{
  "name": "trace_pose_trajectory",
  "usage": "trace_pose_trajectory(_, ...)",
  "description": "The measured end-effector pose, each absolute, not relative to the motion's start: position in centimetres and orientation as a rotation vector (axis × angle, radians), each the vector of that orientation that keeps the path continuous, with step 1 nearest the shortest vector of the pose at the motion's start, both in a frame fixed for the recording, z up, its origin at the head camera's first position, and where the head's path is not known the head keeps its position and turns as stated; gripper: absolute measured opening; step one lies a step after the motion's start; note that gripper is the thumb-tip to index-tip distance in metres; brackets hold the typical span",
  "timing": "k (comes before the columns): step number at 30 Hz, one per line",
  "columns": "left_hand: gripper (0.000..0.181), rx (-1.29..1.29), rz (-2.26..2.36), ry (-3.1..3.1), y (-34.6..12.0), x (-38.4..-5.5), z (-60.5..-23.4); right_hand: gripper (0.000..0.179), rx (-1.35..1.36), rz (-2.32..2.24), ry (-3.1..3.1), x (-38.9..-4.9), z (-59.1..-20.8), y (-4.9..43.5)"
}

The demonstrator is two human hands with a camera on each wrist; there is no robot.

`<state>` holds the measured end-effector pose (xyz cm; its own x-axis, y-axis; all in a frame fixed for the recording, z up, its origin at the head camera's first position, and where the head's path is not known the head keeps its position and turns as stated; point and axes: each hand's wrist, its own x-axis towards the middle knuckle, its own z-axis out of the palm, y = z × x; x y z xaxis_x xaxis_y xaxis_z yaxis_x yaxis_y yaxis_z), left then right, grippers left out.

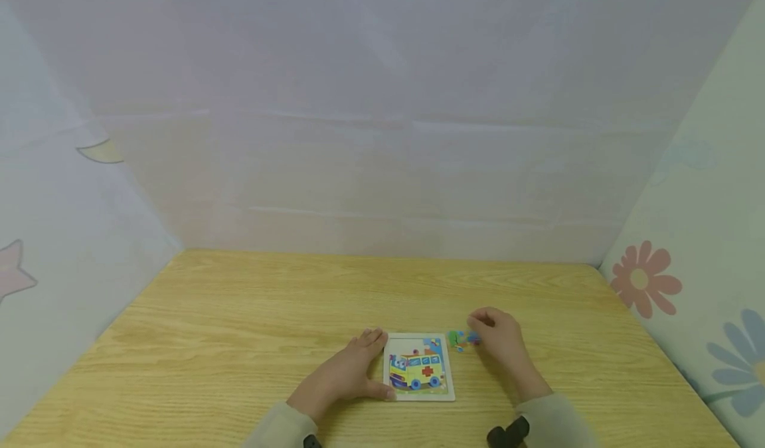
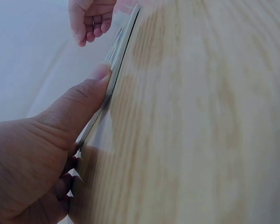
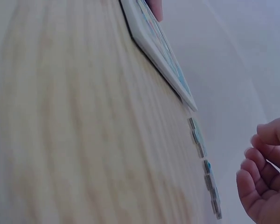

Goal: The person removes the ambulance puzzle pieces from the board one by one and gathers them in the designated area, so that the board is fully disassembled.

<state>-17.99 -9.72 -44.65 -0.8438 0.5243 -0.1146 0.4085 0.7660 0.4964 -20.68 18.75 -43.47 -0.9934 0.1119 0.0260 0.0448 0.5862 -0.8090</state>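
A jigsaw puzzle board (image 1: 451, 381) with a white frame and a yellow ambulance picture lies flat on the table. Pieces fill its lower and right parts, while the upper left shows pale backing. My left hand (image 1: 349, 372) holds the board's left side, thumb on the near corner and fingers by the far corner. Just right of the board lie a green puzzle piece (image 1: 454, 339) and a blue puzzle piece (image 1: 473, 337). My right hand (image 1: 502, 343) hovers beside and above them, fingers loosely bent. In the right wrist view nothing shows between its fingers (image 3: 248, 184).
The wood-grain table (image 1: 239, 315) reaches back to a pale cloth wall (image 1: 382, 169). Printed cloth flanks both sides, with a red flower (image 1: 639, 279) on the right one. Dark wrist straps (image 1: 508, 433) sit at the sleeves.
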Motion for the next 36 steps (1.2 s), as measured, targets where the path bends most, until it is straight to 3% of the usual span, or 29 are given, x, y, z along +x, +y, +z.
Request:
trace_pose_trajectory(15,0.103,0.716,0.694,2.707,-9.7,-18.0,-44.5,0.020,-0.048,1.609,-2.707,-20.5,-43.9,17.0)
trace_pose_trajectory(36,0.103,0.700,0.726,2.698,-9.7,-17.9,-44.5,0.017,0.472,1.403,-2.785,-20.3,-44.5,15.4)
